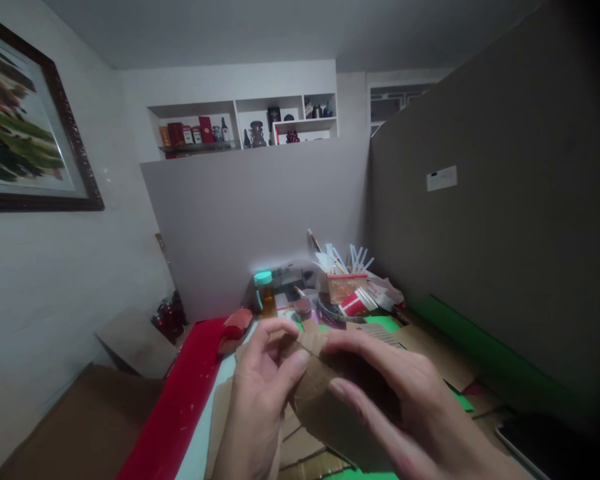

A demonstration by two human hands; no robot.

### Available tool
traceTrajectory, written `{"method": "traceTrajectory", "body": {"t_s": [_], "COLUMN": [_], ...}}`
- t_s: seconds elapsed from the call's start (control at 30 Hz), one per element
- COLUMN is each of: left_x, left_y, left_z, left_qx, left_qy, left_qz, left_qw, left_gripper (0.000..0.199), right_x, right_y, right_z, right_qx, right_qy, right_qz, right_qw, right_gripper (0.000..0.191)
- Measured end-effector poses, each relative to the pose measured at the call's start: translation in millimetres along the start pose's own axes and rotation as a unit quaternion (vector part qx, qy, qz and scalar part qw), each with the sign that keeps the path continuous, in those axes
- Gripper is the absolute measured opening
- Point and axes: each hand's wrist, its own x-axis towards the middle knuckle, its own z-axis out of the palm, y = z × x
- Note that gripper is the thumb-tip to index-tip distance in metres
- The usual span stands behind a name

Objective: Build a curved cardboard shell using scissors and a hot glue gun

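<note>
Before one teal-capped bottle (267,299), left hand (263,380) and right hand (403,390) hold one brown cardboard piece (314,395).

L hand (263,383) & R hand (410,393) hold cardboard pc (314,399), teal-lid btl (267,298) behind.

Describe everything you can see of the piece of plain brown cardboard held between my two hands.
The piece of plain brown cardboard looks matt and stiff, with creasing near its top and a slightly rough lower-left edge. It is held up at a tilt above the cluttered work surface. The bare left hand pinches its upper left; the bare right hand grips its upper right, shading part of it. Its far side is hidden.
</note>
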Motion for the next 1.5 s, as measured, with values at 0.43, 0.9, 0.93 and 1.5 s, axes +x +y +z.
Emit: {"method": "traceTrajectory", "body": {"t_s": [0.43, 0.9, 0.93, 1.5], "left_x": [0, 2, 2, -6], "left_y": [6, 7, 6, 11], "left_z": [1.0, -1.7, -1.6, 5.1], "left_qx": [-0.026, -0.041, -0.045, -0.022], "left_qy": [-0.042, -0.051, -0.054, -0.036], "left_qz": [-0.045, -0.063, -0.061, -0.079], "left_qw": [0.998, 0.996, 0.996, 0.996], "left_gripper": [0.021, 0.026, 0.027, 0.023], "right_x": [7, 5, 5, 6], "right_y": [1, 0, 0, -5], "right_z": [0, -3, -3, -8], "right_qx": [0.037, 0.069, 0.068, 0.065], "right_qy": [0.000, -0.038, -0.035, -0.039], "right_qz": [-0.003, 0.046, 0.040, 0.023], "right_qw": [0.999, 0.996, 0.996, 0.997], "right_gripper": [0.022, 0.037, 0.038, 0.032]}}
